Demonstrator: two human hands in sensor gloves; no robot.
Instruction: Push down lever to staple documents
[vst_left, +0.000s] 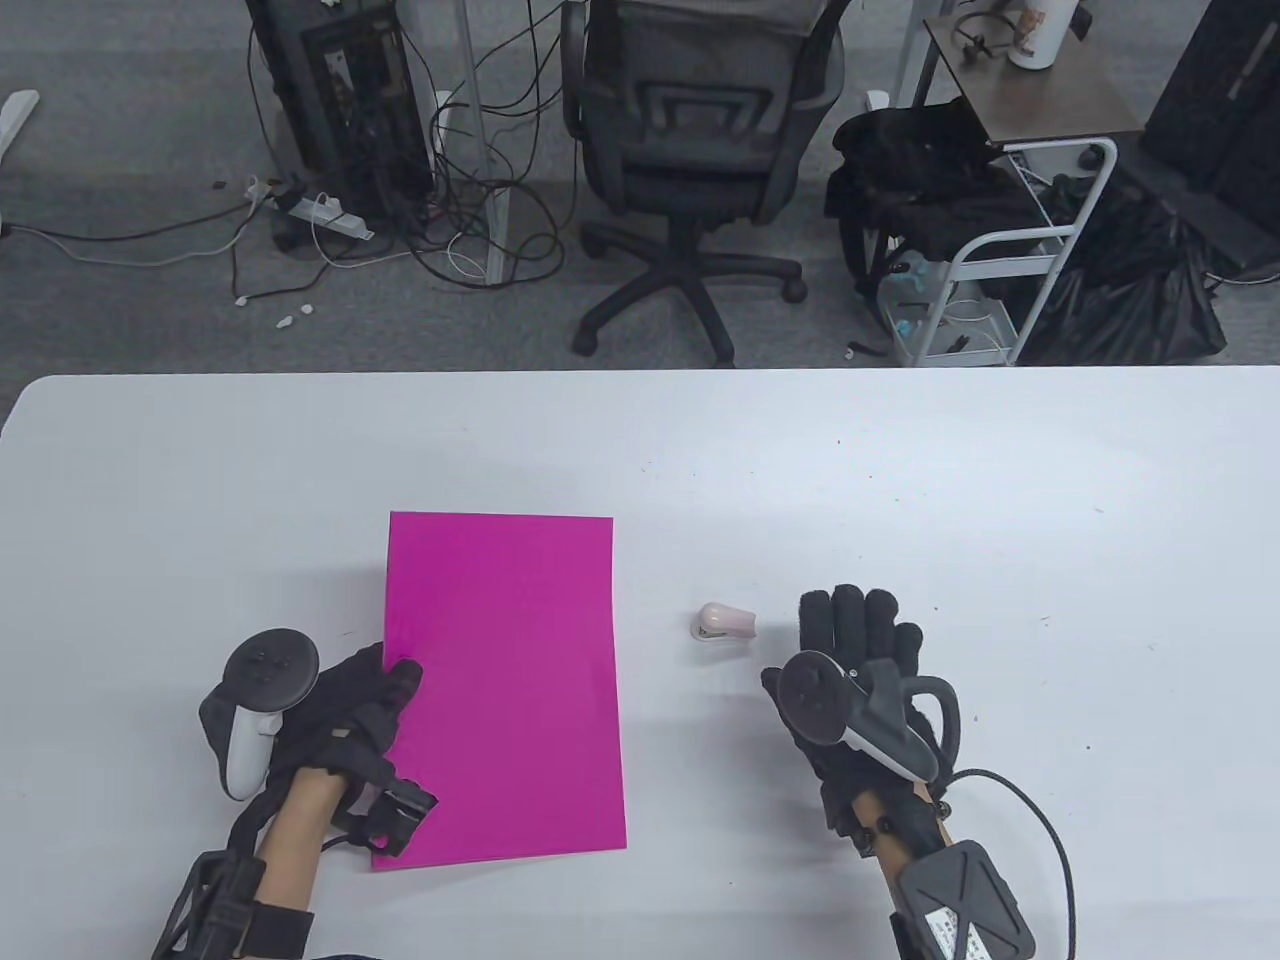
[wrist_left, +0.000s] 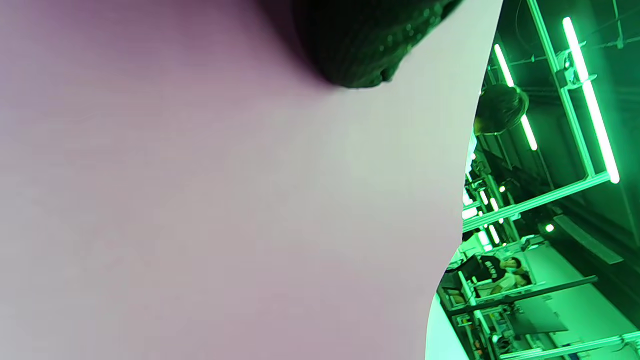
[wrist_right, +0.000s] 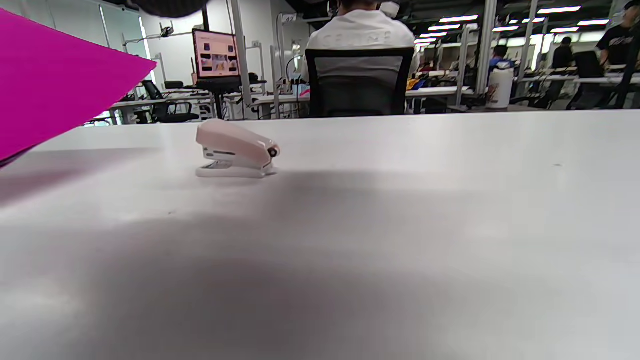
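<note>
Holding the pink paper (vst_left: 505, 690) by its left edge, your left hand (vst_left: 365, 705) could let it sag; the stapler (vst_left: 724, 622) sits mid-tabletop, beside your right hand (vst_left: 860, 650), whose fingers lie flat and could knock it away.

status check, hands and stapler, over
Left hand grips magenta paper, lifted off table. Right hand open, beside pink stapler, not touching. Nothing between.

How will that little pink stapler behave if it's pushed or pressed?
The stapler looks small and plastic, so probably light and apt to slide on the smooth white table. Its flat base should stop rolling, but pressing the raised end might tip it.
</note>
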